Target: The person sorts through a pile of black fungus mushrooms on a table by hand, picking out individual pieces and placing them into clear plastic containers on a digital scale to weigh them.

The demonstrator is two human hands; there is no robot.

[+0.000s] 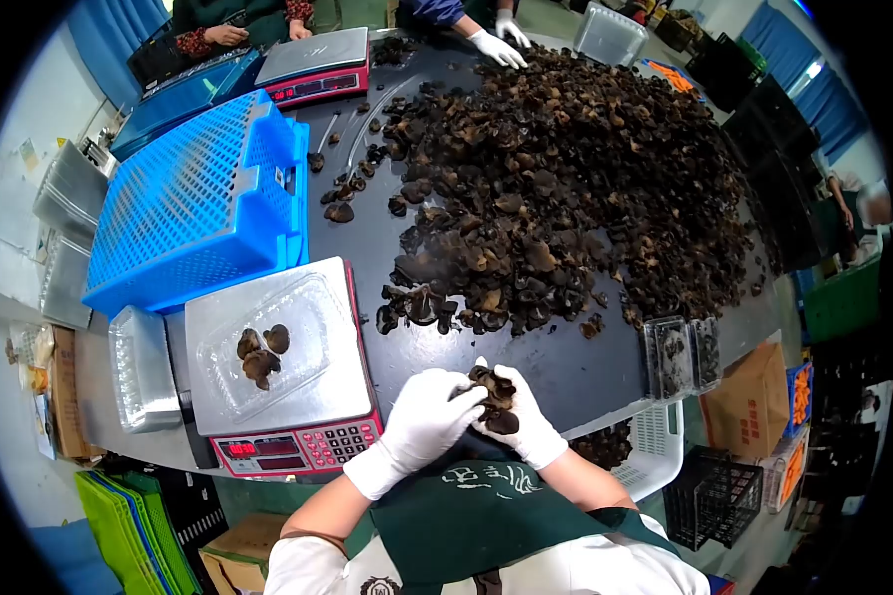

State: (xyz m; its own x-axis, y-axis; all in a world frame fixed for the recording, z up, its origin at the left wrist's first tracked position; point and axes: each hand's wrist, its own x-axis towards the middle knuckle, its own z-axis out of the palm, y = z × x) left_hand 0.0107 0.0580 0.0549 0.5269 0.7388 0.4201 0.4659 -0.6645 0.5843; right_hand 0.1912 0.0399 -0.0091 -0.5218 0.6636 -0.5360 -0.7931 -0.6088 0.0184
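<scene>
Both white-gloved hands meet over the near edge of the dark table. My left hand (425, 415) pinches one side of a clump of black wood ear mushrooms (500, 399). Around the other side of that clump curls my right hand (526, 421), so both are closed on it. Beyond my hands spreads a large heap of wood ear mushrooms (566, 188). On the left, a red digital scale (203, 397) bears a clear plastic tray (313, 342) with a few mushroom pieces (260, 357) in it.
Blue plastic crates (189, 198) stand behind the scale, with stacked clear trays (141, 367) beside it. Filled clear boxes (668, 357) sit at the right edge, above a white basket (655, 456). Across the table, a co-worker's gloved hands (498, 48) touch the heap near another scale (316, 64).
</scene>
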